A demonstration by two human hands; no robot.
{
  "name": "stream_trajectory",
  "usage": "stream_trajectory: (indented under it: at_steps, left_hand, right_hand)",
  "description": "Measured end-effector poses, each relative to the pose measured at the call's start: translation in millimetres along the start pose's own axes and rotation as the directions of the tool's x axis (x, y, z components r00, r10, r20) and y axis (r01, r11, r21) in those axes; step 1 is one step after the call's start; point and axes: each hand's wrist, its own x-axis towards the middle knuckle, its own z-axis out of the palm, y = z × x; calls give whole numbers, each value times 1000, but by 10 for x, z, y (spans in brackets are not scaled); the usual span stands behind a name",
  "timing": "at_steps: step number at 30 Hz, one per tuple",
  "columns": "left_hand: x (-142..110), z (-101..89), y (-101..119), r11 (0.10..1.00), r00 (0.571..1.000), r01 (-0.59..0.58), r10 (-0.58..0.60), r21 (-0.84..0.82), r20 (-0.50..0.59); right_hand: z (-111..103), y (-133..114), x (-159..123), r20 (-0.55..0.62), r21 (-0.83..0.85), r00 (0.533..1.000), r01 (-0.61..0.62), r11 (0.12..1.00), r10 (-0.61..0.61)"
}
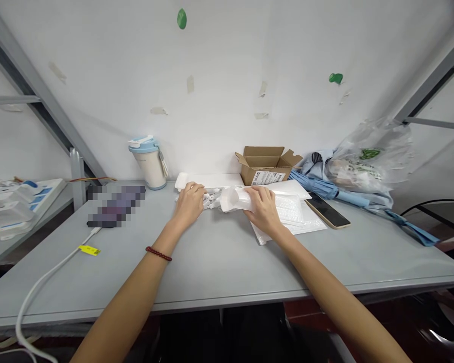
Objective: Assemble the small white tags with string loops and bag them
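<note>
My right hand point(264, 209) grips a small white carton point(236, 199) that lies tilted on its side, its open end facing left. Just left of that opening is a loose cluster of small white pieces point(212, 198), too small to name. My left hand point(190, 204) rests at the cluster's left edge with fingers curled down; what they pinch, if anything, is hidden. Behind both hands lies a long white box point(219, 180). White padded envelopes point(306, 219) are partly under my right hand.
An open brown cardboard box point(267, 161) stands by the wall. To its right are a dark phone point(329, 210), a folded blue umbrella point(325, 189) and a clear plastic bag point(374, 156). On the left are a tumbler point(149, 164), a blurred-out device point(117, 206) and its white cable point(49, 275).
</note>
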Motion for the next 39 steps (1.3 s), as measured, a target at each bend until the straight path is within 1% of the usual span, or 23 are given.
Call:
stream_trajectory:
  at_steps: [4,10,17,19,20,22,24,26,27,28,29,30,32,33,34,35,39]
  left_hand:
    - [-26,45,-51,999,997,-10,12,-36,73]
    - [-38,113,-80,999,997,32,-29,-42,76]
    - [-22,192,-115,999,993,17,-11,-49,121]
    - [-7,165,-106,998,995,14,-9,-60,99]
    - [3,138,-93,997,998,21,-16,-71,68]
    - [25,63,-45,991,998,50,-54,-125,-25]
    - [44,-30,31,964,983,94,-129,-249,-129]
    - [55,-123,125,888,949,149,-252,-435,-190]
    - [56,-164,174,822,925,185,-331,-539,-188]
    - [55,-199,219,730,898,225,-412,-645,-154]
    - [53,-228,261,610,872,258,-481,-749,-92]
    - [49,-250,297,472,851,284,-525,-835,-7]
    - [40,-273,354,209,825,319,-541,-925,162]
    - [36,-275,375,116,821,331,-524,-936,226]
    - [32,-272,394,59,821,344,-503,-937,270]
    - [28,-266,413,31,823,357,-483,-934,298]
    - [16,-206,497,27,843,395,-408,-918,351]
  right_hand:
    - [17,7,-1,4,-9,1000,0,1000,0]
    - [11,4,3,5,-14,1000,8,1000,-8]
    - [-9,-7,8,13,-14,1000,-2,1000,3]
    - [-6,-7,8,8,-4,1000,-8,1000,9]
    - [-4,-7,8,5,1,1000,-12,1000,12]
    - [-2,-6,8,1,6,1000,-17,1000,17]
    - [-5,-6,10,3,1,1000,-23,1000,23]
    - [-9,-8,12,10,-8,1000,-26,1000,26]
    - [-10,-10,13,13,-12,1000,-27,1000,27]
    - [-10,-11,13,16,-15,999,-27,1000,27]
    - [-8,-13,13,17,-18,999,-27,999,28]
    - [-5,-14,13,15,-19,1000,-27,999,27]
    - [5,-17,11,9,-19,1000,-25,1000,25]
    - [10,-19,10,6,-19,1000,-22,1000,22]
    - [14,-21,8,2,-19,1000,-20,1000,20]
    - [18,-22,7,-1,-21,1000,-18,1000,18]
    - [25,-27,3,-3,-27,1000,-14,1000,14]
